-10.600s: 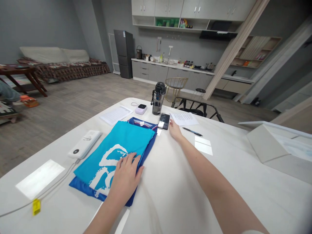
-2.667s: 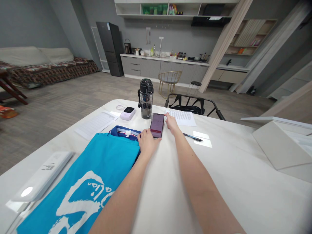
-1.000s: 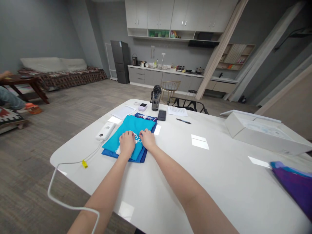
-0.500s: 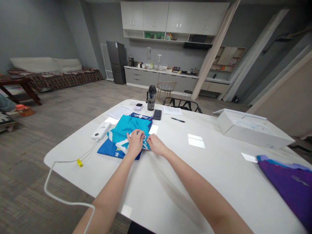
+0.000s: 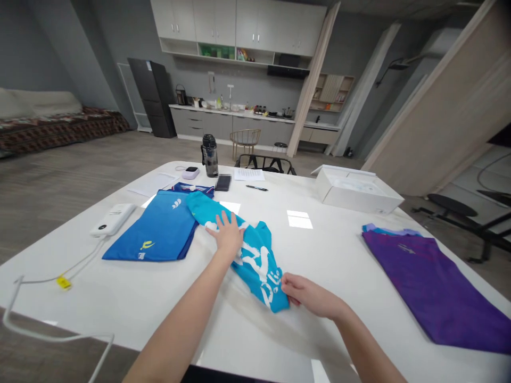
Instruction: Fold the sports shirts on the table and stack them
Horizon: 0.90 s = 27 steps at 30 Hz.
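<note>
Here, nearest the viewer, a white cable (image 5: 56, 338) loops off the near edge of the white table (image 5: 331, 266). The right hand (image 5: 309, 295) has its fingers curled inward and appears to pinch the near end of a turquoise shirt (image 5: 261, 260). The left hand (image 5: 229, 236) lies over the shirt's middle, fingers spread; whether its thumb grips any cloth cannot be told. Bunched into a diagonal strip with white lettering showing, the shirt rests mostly on the tabletop, its far end meeting the blue garments (image 5: 157, 226) at left. Half a second earlier it covered much of that stack; it has since shifted rightward, exposing the small yellow mark on the upper blue garment. The two may thus be judged nearly separated, though the shirt is less flat than the stack. Well apart at right lies a purple garment (image 5: 439, 287), with blue and lilac cloth at its far edge. Farther back are a white device (image 5: 113, 219), an open white box (image 5: 351, 199), a pen (image 5: 256, 188), a masked dark object (image 5: 223, 182) and a bottle (image 5: 210, 157). Beyond the table stand a gold-framed chair (image 5: 245, 137) and a dark refrigerator (image 5: 151, 98).
</note>
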Each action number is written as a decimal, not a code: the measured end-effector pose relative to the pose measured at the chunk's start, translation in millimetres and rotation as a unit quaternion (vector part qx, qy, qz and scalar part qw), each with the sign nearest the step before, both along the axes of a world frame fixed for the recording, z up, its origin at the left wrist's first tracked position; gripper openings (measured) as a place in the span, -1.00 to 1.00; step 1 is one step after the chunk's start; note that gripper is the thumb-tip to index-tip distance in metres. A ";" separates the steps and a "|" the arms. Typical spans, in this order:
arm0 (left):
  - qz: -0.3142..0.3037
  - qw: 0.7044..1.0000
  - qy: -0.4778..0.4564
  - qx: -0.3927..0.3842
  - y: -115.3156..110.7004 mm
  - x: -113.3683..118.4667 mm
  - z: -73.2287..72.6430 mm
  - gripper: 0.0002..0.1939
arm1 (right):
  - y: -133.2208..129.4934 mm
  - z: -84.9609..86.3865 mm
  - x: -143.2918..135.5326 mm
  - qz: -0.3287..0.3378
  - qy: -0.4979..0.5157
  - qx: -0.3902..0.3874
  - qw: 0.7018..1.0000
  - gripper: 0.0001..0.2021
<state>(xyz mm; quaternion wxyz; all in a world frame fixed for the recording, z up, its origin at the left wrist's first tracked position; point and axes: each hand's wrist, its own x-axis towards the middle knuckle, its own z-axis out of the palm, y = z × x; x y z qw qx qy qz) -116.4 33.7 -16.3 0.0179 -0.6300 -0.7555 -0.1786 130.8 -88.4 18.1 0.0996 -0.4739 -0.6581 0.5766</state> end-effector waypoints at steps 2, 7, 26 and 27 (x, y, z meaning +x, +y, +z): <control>0.010 0.999 0.010 -0.032 3.4 4.3 -4.0 -0.40 | -11.1 2.9 24.5 0.067 -0.014 -0.076 0.995 -0.75; -0.070 0.996 0.026 -0.042 11.2 28.4 -14.9 -0.66 | -4.5 -9.1 36.1 0.043 -0.052 0.022 0.997 -0.79; -0.201 0.877 -0.430 0.073 75.4 106.6 -21.0 -0.91 | -4.5 -14.7 -9.0 0.041 -0.060 0.031 0.997 -0.84; -0.182 0.820 -0.537 0.074 79.0 104.8 -18.4 -0.95 | -1.7 -11.3 -2.1 0.054 -0.047 0.019 0.997 -0.83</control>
